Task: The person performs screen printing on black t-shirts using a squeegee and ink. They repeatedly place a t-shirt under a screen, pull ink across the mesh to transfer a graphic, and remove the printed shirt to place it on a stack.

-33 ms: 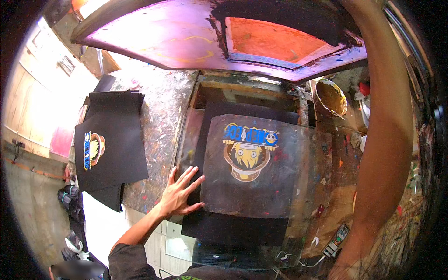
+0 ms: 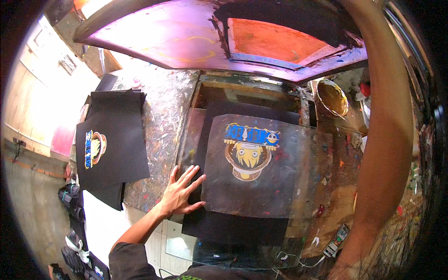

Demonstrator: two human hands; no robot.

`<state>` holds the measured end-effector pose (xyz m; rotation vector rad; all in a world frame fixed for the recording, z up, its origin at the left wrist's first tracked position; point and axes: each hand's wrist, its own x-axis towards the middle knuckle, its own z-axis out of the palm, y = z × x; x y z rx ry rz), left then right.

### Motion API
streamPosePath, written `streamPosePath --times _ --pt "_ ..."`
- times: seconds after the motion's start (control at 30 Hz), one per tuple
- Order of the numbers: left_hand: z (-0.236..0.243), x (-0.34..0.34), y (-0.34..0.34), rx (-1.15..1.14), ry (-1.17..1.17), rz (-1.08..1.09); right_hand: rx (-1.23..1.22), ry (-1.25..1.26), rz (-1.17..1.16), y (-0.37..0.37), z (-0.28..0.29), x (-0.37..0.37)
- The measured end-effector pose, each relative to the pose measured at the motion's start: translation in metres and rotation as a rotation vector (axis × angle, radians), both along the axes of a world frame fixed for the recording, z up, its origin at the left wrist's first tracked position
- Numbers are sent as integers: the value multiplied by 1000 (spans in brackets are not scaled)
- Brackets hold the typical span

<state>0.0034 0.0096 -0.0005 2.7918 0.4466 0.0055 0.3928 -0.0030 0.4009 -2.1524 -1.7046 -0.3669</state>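
Note:
My left hand point(image 2: 181, 191) lies flat with its fingers spread, at the left edge of a black sheet point(image 2: 254, 228) on the glass-topped table. Over that sheet is a clear film point(image 2: 233, 200). A colourful cartoon print point(image 2: 248, 158), with a face, a hat and blue lettering, shows in its middle, upside down to me. My right arm point(image 2: 386, 116) reaches up along the right side, and its hand is out of the picture. Above the far side of the table, a printing screen point(image 2: 154, 35) with an orange window stands tilted up; whether my right hand touches it is hidden.
To the left lies a pile of black sheets point(image 2: 114, 158), the top one bearing a similar print. A paint-smeared bucket point(image 2: 332, 98) stands at the far right. Near the right front lies a power strip point(image 2: 337, 240) with a white cable. Shoes point(image 2: 71, 198) sit at the lower left.

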Motion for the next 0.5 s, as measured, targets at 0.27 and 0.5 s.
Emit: streamPosePath --times 0.27,0.5 --pt "-1 3 0 10 -19 -25 99 117 -37 -20 -7 -24" --pt "-1 -2 -3 20 -49 -33 55 14 -72 -13 -17 -15"
